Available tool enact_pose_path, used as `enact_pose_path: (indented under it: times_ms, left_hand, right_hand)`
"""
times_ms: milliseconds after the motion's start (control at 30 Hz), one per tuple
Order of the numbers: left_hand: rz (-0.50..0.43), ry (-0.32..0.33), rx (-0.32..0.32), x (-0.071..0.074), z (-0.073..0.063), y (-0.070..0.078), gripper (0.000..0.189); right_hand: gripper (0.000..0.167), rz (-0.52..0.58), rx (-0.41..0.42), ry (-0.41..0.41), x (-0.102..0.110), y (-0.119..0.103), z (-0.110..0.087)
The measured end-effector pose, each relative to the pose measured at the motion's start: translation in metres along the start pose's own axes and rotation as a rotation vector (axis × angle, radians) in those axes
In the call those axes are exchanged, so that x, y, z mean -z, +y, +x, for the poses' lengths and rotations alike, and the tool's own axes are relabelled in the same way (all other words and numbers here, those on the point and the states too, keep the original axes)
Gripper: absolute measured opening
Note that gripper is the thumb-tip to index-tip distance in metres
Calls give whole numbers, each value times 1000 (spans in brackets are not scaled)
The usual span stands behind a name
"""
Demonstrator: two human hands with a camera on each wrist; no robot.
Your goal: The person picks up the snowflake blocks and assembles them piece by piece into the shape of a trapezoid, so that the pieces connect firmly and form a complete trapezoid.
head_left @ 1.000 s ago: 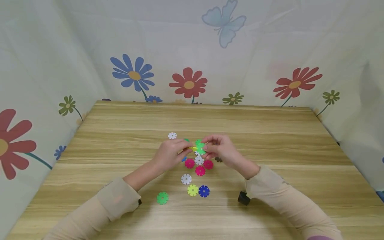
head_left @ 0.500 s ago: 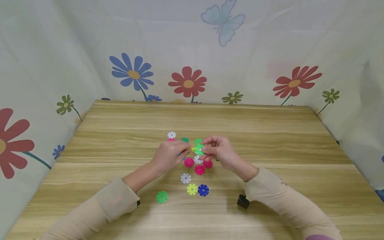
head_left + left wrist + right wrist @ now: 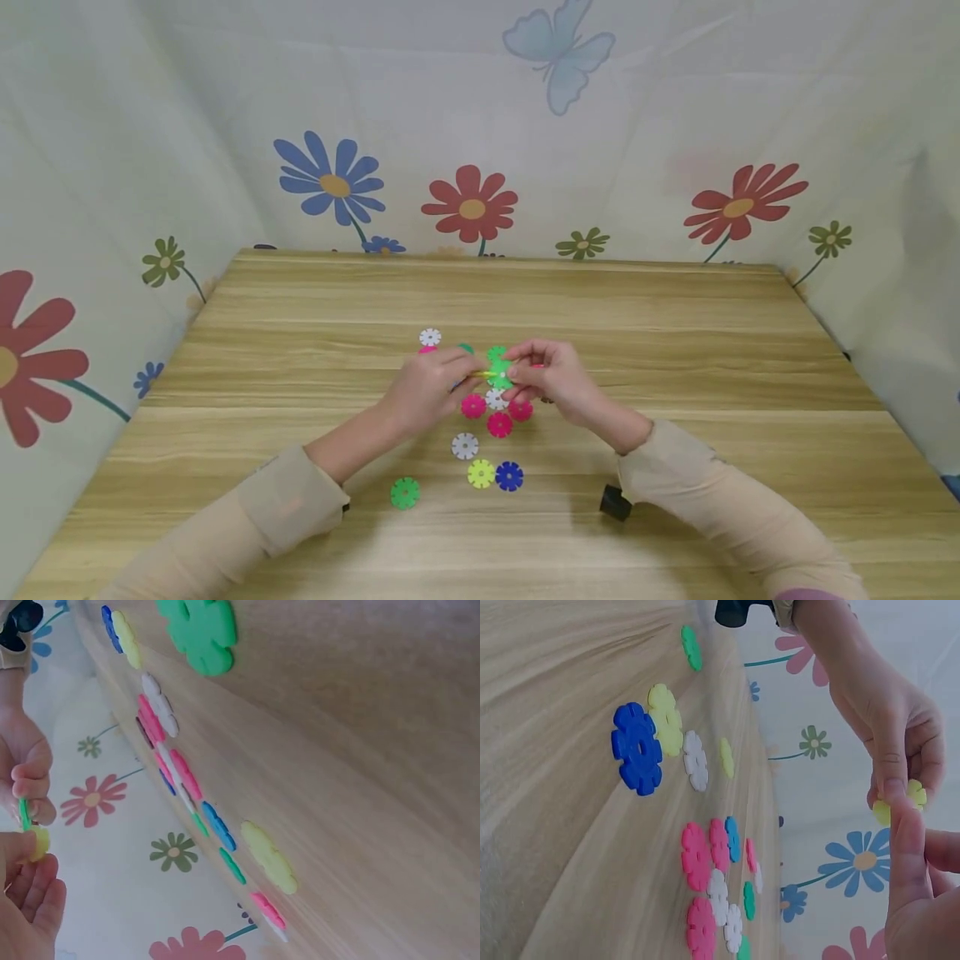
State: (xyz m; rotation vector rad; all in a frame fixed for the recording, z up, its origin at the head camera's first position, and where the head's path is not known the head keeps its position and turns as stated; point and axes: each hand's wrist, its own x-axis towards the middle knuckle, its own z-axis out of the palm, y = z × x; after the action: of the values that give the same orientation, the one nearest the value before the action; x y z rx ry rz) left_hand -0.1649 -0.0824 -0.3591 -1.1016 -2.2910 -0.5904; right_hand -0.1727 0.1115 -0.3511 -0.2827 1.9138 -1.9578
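Observation:
Both hands meet above the middle of the table in the head view. My left hand [image 3: 429,387] pinches a yellow notched plastic disc [image 3: 41,844] between thumb and fingers. Opposite it, a bright green notched disc [image 3: 498,375] is pinched by my right hand [image 3: 561,385]. The yellow disc shows edge-on in the head view, its rim right at the green disc's edge. From the left wrist, the green disc appears as a thin strip directly against the yellow one. Fingers hide part of both discs.
Below the hands, loose notched discs lie on the wooden table [image 3: 675,333]: several pink discs [image 3: 499,425], a white disc [image 3: 465,446], a yellow disc [image 3: 481,474], a dark blue disc [image 3: 509,477] and a green disc [image 3: 405,493]. Behind hangs a flower-patterned cloth [image 3: 637,150].
The left fingers have shifted slightly right along the yellow disc, closer to the green disc. Both hands keep their pinch, and the loose discs stay in place.

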Motion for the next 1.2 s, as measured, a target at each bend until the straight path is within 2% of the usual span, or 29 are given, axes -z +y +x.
enact_pose_path:
  times_ms: [233,433,600,800,967,1200]
  left_hand:
    - [28,-87,39,0,1,0,41]
    - [-11,-113,49,-6,-1,0,40]
    - [-42,-102,40,-5,-1,-3,38]
    - [-63,-115,47,-5,-5,-14,39]
    - [-62,-128,65,-6,-8,-22,40]
    - [-65,-153,103,-6,-12,-29,38]
  right_hand:
    - [29,-2,-21,-30,2,3,1]
    - [27,0,-14,-32,1,7,2]
    - [23,-72,4,-23,10,7,5]
    - [28,-263,-26,-5,36,9,20]
    - [30,-473,-17,-66,56,16,33]
    - [32,-744,2,-138,68,31,52]
